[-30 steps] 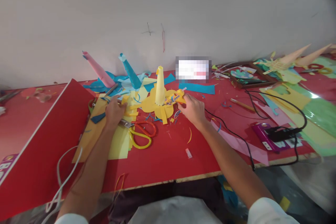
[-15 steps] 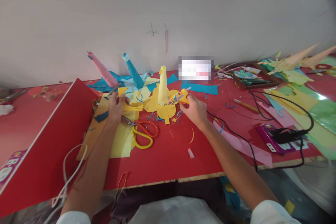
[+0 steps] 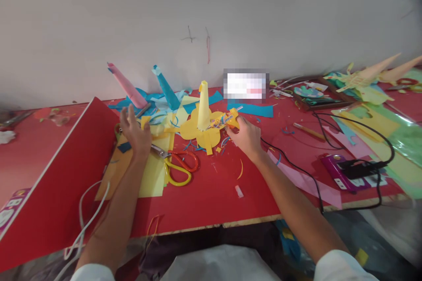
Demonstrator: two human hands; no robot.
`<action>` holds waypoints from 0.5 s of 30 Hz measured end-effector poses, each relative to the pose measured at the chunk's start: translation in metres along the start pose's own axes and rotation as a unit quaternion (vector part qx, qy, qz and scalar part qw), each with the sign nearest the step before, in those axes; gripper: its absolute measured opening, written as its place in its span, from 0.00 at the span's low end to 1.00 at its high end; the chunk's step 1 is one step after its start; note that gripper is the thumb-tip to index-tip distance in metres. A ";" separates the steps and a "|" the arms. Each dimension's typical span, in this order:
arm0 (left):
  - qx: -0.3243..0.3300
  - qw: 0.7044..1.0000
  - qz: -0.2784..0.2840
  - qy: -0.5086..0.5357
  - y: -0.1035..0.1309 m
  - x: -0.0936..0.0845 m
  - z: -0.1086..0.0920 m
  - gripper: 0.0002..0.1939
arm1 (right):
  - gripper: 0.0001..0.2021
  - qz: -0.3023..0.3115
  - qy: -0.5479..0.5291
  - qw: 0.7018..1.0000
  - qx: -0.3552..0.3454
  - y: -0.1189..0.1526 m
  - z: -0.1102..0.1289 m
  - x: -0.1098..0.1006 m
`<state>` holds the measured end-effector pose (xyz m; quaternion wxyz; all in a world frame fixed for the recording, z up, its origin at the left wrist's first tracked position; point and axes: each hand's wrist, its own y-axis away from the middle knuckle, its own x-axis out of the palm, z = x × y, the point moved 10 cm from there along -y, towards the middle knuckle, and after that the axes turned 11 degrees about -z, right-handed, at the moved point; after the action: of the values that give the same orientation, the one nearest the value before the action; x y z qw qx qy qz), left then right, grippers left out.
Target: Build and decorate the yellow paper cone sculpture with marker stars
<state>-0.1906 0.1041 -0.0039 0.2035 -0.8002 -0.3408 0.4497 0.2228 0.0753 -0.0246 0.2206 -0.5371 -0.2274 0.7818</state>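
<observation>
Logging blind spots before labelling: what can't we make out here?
Head view:
- Bright screen: content pixelated.
- Scissors: blade tips hidden by the left hand.
- Yellow tool: grip covered by the right hand.
- Rightmost cone: tip cut off by the right edge.
- Purple box at far left: cut off by the left edge.
- Cone labels: none legible.

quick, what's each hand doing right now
Left hand: open, fingers spread, nothing visible in its grip.
Right hand: closed on the yellow glue gun.
</observation>
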 end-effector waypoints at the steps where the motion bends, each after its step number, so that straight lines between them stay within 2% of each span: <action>1: 0.033 0.999 -0.007 -0.003 0.003 -0.002 -0.013 0.26 | 0.15 -0.004 -0.002 1.000 0.001 0.000 -0.001 0.000; 4: 0.087 0.991 0.090 0.048 0.024 0.020 -0.047 0.20 | 0.15 -0.021 -0.006 1.000 0.006 -0.001 -0.003 -0.003; 8: 0.120 0.962 0.186 0.160 0.049 0.052 -0.087 0.25 | 0.16 -0.046 0.005 0.999 0.022 -0.003 -0.008 -0.007; 12: 0.097 0.917 0.269 0.278 0.046 0.084 -0.123 0.37 | 0.16 -0.060 0.009 0.997 0.038 -0.004 -0.015 -0.008; 13: 0.109 0.903 0.293 0.296 0.045 0.091 -0.136 0.37 | 0.16 -0.062 0.008 0.997 0.043 -0.004 -0.017 -0.008; 15: 0.129 0.885 0.306 0.326 0.041 0.098 -0.159 0.35 | 0.17 -0.066 0.008 0.997 0.049 -0.003 -0.021 -0.008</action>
<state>-0.0037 0.1447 -0.0050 0.2571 -0.9329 0.0674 0.2431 0.2451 0.0761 -0.0236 0.3000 -0.5152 -0.2220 0.7716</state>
